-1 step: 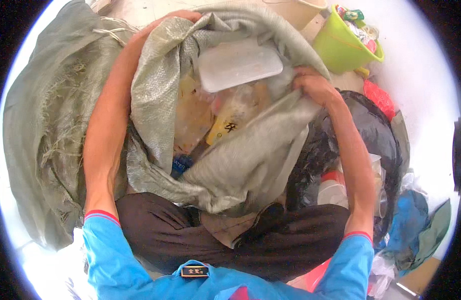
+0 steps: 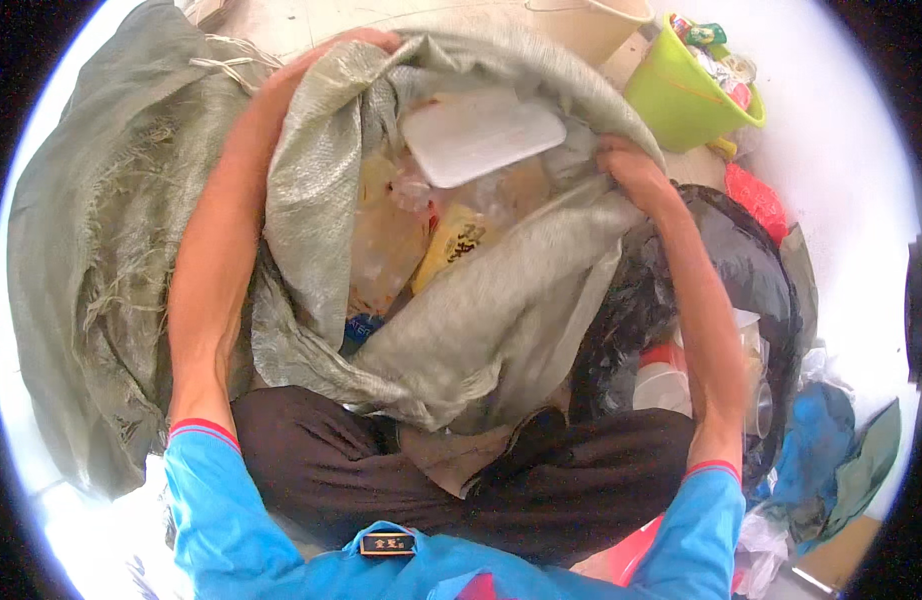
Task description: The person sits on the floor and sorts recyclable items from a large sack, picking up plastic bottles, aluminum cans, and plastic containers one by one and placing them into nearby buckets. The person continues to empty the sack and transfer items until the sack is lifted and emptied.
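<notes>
The left hand lies along the far left rim of a grey-green woven sack, though how tightly it is closed cannot be told; the right hand is curled closed over the right rim, gripping the fabric. The sack gapes between both hands, just in front of a person's folded, dark-trousered legs. Inside, a white plastic tray lies tilted toward the far side, beyond stained clear plastic and a yellow packet with dark print; a blue label shows nearer the person. A second sack, its weave frayed, sits at left. At right, an open black plastic bag holds a white tub among other plastics, near a red bag, while a lime-green bucket of mixed waste stands farther off.
</notes>
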The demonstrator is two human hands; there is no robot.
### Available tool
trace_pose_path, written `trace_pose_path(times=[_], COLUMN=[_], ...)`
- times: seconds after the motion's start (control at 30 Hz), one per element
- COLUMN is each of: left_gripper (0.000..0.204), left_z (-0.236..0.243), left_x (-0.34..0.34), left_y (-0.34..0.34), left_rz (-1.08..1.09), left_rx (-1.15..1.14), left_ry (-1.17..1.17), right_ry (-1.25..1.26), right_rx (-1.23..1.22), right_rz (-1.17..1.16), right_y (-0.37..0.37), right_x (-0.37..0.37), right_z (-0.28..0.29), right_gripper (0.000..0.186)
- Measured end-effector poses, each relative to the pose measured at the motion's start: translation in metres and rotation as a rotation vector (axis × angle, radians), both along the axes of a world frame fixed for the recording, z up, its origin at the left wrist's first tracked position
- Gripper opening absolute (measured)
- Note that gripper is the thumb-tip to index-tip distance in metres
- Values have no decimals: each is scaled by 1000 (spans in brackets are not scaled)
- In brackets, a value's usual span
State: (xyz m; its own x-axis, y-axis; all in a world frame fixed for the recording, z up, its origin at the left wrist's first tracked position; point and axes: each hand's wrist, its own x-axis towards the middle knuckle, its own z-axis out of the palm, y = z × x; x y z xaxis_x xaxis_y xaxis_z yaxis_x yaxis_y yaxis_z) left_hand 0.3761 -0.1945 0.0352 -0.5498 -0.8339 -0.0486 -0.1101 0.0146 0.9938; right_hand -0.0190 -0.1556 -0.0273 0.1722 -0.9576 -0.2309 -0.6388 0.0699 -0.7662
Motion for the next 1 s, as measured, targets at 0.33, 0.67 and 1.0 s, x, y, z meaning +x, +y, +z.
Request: trace_pose_path(times=[0.33,0.67,1.0], left_gripper=[41,35,40], left_z=[-60,-77,-55], left_x=[36,32,-14], left_y=[-60,-62,-15], left_rz=[-162,128,796], left_rx=[-197,224,-1005], left_ry=[10,-30,-894], right_ry=[827,643,652], right_rx=[-480,-466,-66], right_rz=[285,305,322], right_y=[-27,17,22], right_x=[9,89,102], right_z=[-78,-51,-49], right_gripper=[41,45,92])
